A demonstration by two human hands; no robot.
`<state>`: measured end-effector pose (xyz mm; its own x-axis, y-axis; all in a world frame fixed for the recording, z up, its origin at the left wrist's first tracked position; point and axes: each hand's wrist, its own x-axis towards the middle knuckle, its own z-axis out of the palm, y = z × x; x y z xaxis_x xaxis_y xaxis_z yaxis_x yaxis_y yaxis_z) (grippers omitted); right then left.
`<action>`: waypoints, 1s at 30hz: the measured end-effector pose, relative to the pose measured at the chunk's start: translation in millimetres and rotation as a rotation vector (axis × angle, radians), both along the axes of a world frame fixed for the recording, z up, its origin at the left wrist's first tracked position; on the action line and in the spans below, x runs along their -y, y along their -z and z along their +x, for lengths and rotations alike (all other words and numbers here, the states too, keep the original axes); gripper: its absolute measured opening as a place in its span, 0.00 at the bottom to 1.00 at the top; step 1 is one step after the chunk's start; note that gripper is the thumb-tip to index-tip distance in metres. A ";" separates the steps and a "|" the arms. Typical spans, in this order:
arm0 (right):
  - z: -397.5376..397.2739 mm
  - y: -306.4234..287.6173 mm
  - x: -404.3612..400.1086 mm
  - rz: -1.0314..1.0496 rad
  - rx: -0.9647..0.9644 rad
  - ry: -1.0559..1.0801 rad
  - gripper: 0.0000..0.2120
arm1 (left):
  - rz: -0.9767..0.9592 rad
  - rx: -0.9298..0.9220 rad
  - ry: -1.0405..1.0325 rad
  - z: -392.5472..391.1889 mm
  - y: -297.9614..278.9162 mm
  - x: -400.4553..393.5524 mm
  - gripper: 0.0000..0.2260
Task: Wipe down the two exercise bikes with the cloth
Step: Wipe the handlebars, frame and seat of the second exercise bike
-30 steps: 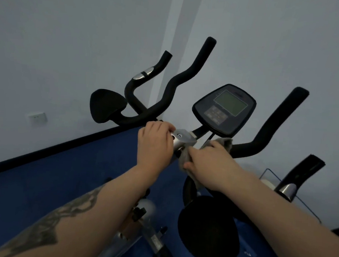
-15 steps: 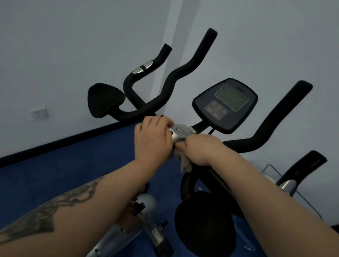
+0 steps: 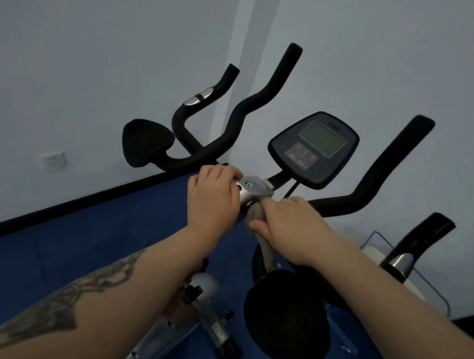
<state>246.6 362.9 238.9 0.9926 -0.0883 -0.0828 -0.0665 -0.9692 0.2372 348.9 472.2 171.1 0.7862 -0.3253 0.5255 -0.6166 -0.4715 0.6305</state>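
An exercise bike stands in front of me, with black curved handlebars (image 3: 252,102), a dark console (image 3: 313,149) and a silver clamp (image 3: 253,190) at the middle of the bars. My left hand (image 3: 215,197) grips the bar just left of that clamp. To the right of the clamp, my right hand (image 3: 291,226) holds a grey cloth (image 3: 263,231) against the bar and stem. The cloth hangs down below the hand. A second bike shows at the right edge as a black handlebar (image 3: 428,229) with a silver sensor.
Black elbow pads sit at the left (image 3: 145,145) and low in the middle (image 3: 285,317). Silver frame parts (image 3: 205,297) lie below my left arm. Blue floor (image 3: 85,239) runs to grey walls in a corner. A white wall socket (image 3: 52,161) is at the left.
My right hand has slid the cloth from the right bar in toward the silver clamp, then slightly down the stem. My left hand has kept its grip.
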 end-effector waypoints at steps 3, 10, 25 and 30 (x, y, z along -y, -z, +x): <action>1.7 4.7 0.1 -0.037 0.027 -0.040 0.14 | 0.000 0.015 -0.012 -0.2 0.6 1.1 0.11; 0.0 8.8 -5.3 -0.093 0.040 -0.012 0.11 | -0.011 -0.008 0.014 0.5 -0.3 0.0 0.12; -37.1 -44.9 43.1 0.337 0.310 -0.128 0.11 | -0.173 -0.306 0.062 -14.8 -13.2 -2.8 0.14; -44.6 -8.1 19.7 0.508 0.218 -0.168 0.08 | -0.484 -0.504 0.061 -69.8 -7.0 -7.2 0.19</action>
<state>202.1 343.2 247.0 0.9885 0.0689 0.1346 0.1026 -0.9594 -0.2627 279.0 479.4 178.1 0.9597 -0.1985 0.1990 -0.2107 -0.0395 0.9768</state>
